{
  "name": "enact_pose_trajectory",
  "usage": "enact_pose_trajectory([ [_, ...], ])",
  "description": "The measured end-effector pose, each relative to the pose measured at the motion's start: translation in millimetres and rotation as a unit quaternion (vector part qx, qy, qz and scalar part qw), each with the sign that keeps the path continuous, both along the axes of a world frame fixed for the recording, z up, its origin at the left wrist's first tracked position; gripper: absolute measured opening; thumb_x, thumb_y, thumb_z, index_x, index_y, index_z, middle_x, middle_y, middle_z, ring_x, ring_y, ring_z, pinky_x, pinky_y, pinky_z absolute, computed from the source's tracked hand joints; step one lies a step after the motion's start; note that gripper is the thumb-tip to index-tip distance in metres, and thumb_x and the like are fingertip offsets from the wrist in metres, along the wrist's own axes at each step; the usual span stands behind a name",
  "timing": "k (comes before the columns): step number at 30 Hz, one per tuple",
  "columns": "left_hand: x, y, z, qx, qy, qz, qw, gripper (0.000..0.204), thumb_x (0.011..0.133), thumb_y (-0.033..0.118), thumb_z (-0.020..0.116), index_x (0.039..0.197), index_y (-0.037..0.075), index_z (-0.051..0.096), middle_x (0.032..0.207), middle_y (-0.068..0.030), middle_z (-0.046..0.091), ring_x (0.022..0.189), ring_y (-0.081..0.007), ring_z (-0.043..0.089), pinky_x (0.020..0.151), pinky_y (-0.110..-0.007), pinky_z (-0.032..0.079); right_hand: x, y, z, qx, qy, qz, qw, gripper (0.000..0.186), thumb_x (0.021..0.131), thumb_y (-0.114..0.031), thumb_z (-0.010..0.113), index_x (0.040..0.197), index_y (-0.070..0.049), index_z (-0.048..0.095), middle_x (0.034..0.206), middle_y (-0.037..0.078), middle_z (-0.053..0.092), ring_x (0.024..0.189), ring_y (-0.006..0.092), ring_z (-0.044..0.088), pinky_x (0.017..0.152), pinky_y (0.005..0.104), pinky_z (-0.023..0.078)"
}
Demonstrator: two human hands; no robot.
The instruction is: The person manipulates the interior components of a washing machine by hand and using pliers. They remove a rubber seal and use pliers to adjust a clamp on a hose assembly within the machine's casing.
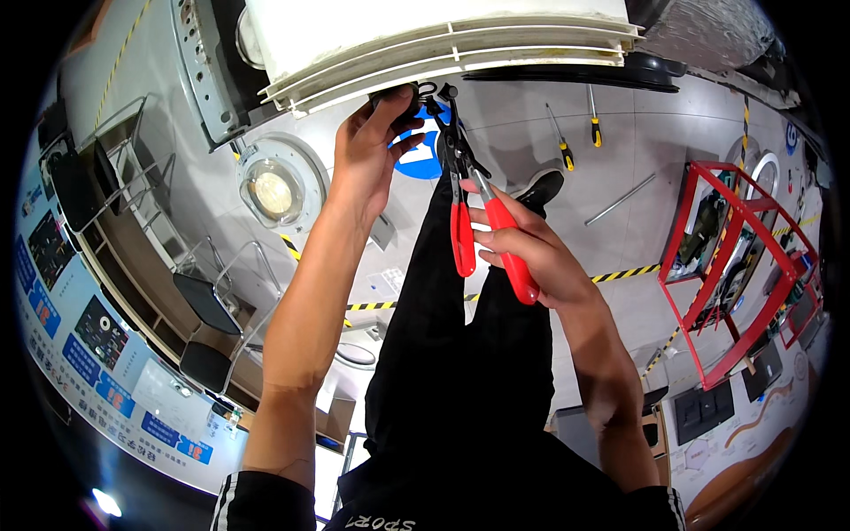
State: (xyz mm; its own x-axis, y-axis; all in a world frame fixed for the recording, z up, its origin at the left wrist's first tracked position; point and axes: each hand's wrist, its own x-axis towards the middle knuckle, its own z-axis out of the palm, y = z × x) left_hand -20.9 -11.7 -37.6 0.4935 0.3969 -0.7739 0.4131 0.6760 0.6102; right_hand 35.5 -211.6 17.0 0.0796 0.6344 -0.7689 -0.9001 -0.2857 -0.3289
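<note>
My right hand (pixel 536 252) is wrapped round the red handles of a pair of long black-jawed pliers (pixel 462 234). The handles stand apart, and the jaws point up toward the lower edge of a white housing with a slatted rim (pixel 456 51). Just under that rim, my left hand (pixel 372 146) pinches a dark, rounded part (pixel 395 102) between thumb and fingers. A thin ring-shaped metal piece (pixel 428 89) sits between this part and the plier jaws. Whether the jaws grip it, I cannot tell.
Two yellow-and-black screwdrivers (pixel 564 150) and a metal rod (pixel 620 200) lie on the tiled floor to the right. A round door with a glass bowl (pixel 274 183) lies at left. Chairs (pixel 205 305) stand farther left; a red metal frame (pixel 695 341) is at right.
</note>
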Motion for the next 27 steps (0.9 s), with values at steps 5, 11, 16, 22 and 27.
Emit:
enact_pose_trajectory([
  [5,0,0,0,0.001,0.007,-0.004,1.0,0.028,0.087,0.023,0.062,0.106,0.003,0.061,0.098,-0.0059,0.061,0.089,-0.0188,0.056,0.085,-0.039,0.046,-5,8,-2,-0.002,-0.01,-0.006,1.0,0.058,0.084,-0.014,0.057,0.138,-0.004,0.039,0.106,0.007,0.054,0.094,0.0129,0.05,0.087,0.0247,0.038],
  [11,0,-3,-2,0.009,0.011,0.007,1.0,0.029,0.087,0.022,0.063,0.107,0.003,0.06,0.102,-0.0071,0.061,0.093,-0.019,0.055,0.087,-0.039,0.045,-9,9,-3,-0.01,-0.061,0.03,0.998,0.059,0.084,-0.017,0.058,0.138,-0.004,0.039,0.102,0.007,0.055,0.091,0.0134,0.052,0.084,0.0253,0.04],
  [16,-2,-1,-4,-0.016,-0.015,0.014,1.0,0.031,0.086,0.022,0.063,0.109,0.002,0.059,0.103,-0.0077,0.061,0.097,-0.0201,0.055,0.089,-0.037,0.045,-10,12,-1,-0.001,-0.056,0.019,0.998,0.059,0.084,-0.016,0.058,0.138,-0.004,0.039,0.101,0.007,0.055,0.091,0.0138,0.052,0.082,0.0254,0.041],
  [22,-2,-2,-5,-0.024,-0.026,0.029,0.999,0.033,0.086,0.021,0.064,0.109,-0.002,0.058,0.104,-0.0092,0.062,0.096,-0.0207,0.058,0.088,-0.034,0.046,-16,13,-4,0.007,-0.038,-0.019,0.999,0.057,0.085,-0.015,0.057,0.138,-0.004,0.039,0.1,0.007,0.054,0.09,0.0133,0.051,0.082,0.0253,0.041],
  [27,-1,-2,-5,-0.031,-0.037,0.033,0.998,0.032,0.087,0.02,0.063,0.109,-0.002,0.057,0.103,-0.0102,0.063,0.095,-0.0218,0.06,0.086,-0.034,0.048,-16,14,-3,0.005,-0.029,-0.039,0.999,0.057,0.085,-0.015,0.057,0.138,-0.005,0.039,0.099,0.006,0.054,0.09,0.0121,0.051,0.082,0.0246,0.04],
])
